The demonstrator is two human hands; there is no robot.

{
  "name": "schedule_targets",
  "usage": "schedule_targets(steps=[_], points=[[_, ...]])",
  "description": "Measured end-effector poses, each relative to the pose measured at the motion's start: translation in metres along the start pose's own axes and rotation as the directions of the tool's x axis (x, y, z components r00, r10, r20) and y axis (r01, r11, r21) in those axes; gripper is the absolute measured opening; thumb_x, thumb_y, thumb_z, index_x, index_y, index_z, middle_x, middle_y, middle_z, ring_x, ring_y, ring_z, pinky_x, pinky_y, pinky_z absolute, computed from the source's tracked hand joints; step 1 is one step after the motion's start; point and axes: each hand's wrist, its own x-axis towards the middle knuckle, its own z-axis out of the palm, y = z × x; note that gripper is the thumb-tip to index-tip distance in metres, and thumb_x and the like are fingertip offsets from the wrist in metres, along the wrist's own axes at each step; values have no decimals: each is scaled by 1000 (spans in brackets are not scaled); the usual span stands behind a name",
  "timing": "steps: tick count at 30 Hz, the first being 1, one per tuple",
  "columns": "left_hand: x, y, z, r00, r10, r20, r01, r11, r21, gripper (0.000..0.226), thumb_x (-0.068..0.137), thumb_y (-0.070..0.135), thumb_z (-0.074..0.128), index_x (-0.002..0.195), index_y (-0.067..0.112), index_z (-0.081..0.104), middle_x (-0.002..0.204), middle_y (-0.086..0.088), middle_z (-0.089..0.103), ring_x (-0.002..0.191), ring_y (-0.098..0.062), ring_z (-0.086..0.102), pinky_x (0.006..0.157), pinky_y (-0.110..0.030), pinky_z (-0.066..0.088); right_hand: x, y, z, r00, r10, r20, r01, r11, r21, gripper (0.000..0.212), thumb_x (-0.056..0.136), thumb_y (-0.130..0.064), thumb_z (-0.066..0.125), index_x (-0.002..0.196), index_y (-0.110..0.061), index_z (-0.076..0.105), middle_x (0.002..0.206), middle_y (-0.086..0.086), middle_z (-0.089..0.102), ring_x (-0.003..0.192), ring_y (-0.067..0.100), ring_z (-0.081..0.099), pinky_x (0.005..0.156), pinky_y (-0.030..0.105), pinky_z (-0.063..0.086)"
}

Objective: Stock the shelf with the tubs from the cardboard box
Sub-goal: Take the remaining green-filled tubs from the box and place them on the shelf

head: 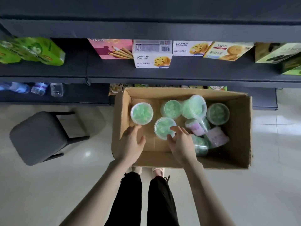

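Head view: right hand (180, 144) (relaxed) at green tub (162, 127)

Shop: dark shelf (162, 72) stocked with biscuit boxes (152, 54), bottled water (39, 88).
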Motion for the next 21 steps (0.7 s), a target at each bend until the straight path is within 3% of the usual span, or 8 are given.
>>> schedule_targets(steps=[2, 5, 9, 12, 14, 16, 18, 21], points=[[33, -16, 18, 1000, -9, 30, 9, 1000, 20, 43, 90, 21, 57, 131, 13, 46, 128, -4, 53, 118, -20, 50, 92, -18, 33, 24, 10, 25, 997, 71, -16, -71, 997, 38, 36, 91, -23, 55, 127, -13, 54, 127, 8, 57, 115, 26, 52, 86, 38, 48], [79, -37, 47, 1000, -8, 26, 5, 993, 118, 50, 93, 24, 54, 138, 12, 37, 140, -3, 45, 122, -18, 46, 85, -9, 17, 55, 28, 62, 986, 159, -48, -155, 985, 75, 38, 91, -22, 57, 128, -13, 54, 133, 9, 51, 119, 29, 45, 92, 36, 39], [135, -65, 87, 999, -22, 35, 13, 970, 243, 70, 92, 34, 54, 148, 16, 16, 158, -3, 5, 145, -19, 3, 108, -26, 8, 85, 58, 105, 970, 242, -28, -240, 968, 75, 53, 89, -27, 61, 138, -15, 43, 153, 9, 28, 135, 33, 25, 108, 34, 20], [163, -80, 108, 1000, -9, 21, 3, 970, 243, 82, 89, 40, 57, 150, 18, 6, 158, -6, -6, 145, -25, -6, 116, -45, 12, 97, 79, 124, 961, 277, -12, -275, 956, 100, 71, 88, -35, 61, 147, -17, 26, 158, 11, 13, 145, 31, 9, 115, 37, 7], [173, -85, 116, 1000, -7, -2, 7, 975, 220, 86, 87, 42, 58, 150, 18, 4, 157, -10, -6, 144, -27, -9, 117, -46, 5, 103, 88, 130, 957, 289, 4, -285, 940, 186, 81, 87, -38, 63, 150, -15, 17, 158, 12, 13, 145, 29, 9, 117, 39, 9], [175, -88, 122, 999, -41, -14, 43, 979, 201, 88, 86, 45, 59, 150, 18, 5, 157, -13, -1, 144, -28, -5, 117, -43, 3, 108, 95, 133, 950, 312, 26, -306, 908, 287, 86, 86, -37, 65, 151, -17, 13, 155, 12, 20, 141, 31, 22, 114, 44, 21], [175, -92, 124, 996, -63, -55, 72, 983, 168, 87, 84, 45, 62, 149, 18, 11, 153, -17, 13, 141, -32, 11, 113, -41, 14, 113, 101, 134, 935, 354, 30, -347, 891, 292, 83, 86, -37, 65, 150, -23, 14, 147, 11, 30, 131, 32, 37, 104, 42, 34], [169, -95, 126, 986, -96, -135, 120, 976, 180, 86, 80, 47, 66, 147, 16, 20, 135, -15, 34, 124, -30, 33, 99, -37, 30, 117, 113, 133, 912, 409, 39, -406, 881, 245, 72, 85, -40, 64, 146, -25, 29, 135, 12, 45, 120, 32, 47, 95, 38, 38]])
